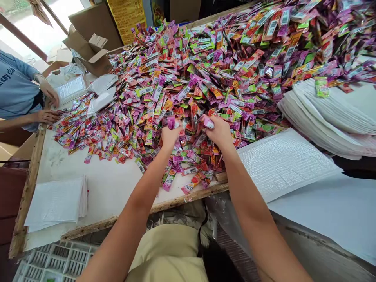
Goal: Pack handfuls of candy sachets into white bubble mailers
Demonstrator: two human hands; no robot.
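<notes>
A big heap of small, colourful stick packets [164, 86] in pink, purple, red, orange and green covers the table in front of me. My left hand [170, 135] is at the near side of the heap, closed around pink and purple stick packets. Just to its right, my right hand [219, 131] grips more stick packets, a purple end showing at the fingertips. How many each hand holds is hidden by the fingers. Below and between my hands, loose packets [190, 170] lie close to the table's front edge.
White bubble mailers are stacked at left [55, 201]; another bubble mailer [288, 160] lies right of my arm, below a thick white stack [331, 113]. At far left, a co-worker's hands [48, 115] touch the heap's edge. An open cardboard box [89, 55] stands behind.
</notes>
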